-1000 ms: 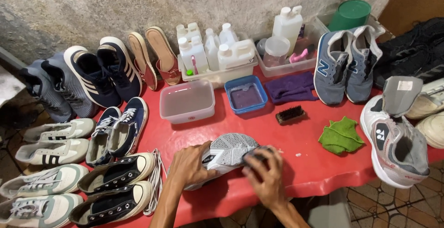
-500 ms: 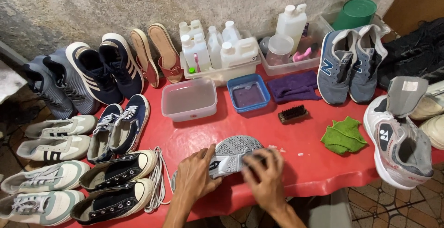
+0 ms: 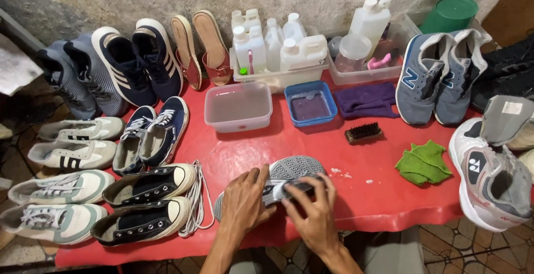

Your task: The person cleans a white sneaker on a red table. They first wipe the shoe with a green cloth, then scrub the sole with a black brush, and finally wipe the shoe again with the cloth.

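one head camera, looking steeply down, fairly close.

The left hand (image 3: 245, 199) and right hand (image 3: 312, 213) cover most of the grey shoe (image 3: 295, 169); the thing under the right fingers stays unclear. The black bag (image 3: 509, 68) and the white shoe (image 3: 492, 182) run off the right edge.

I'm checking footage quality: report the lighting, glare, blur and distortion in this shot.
Head view: soft, even light, with faint shadows beneath the tubs; mild sheen on the red table; the sole of the shoe is sharp, as are the left hand and right hand; wide-angle stretching shows at the edges.
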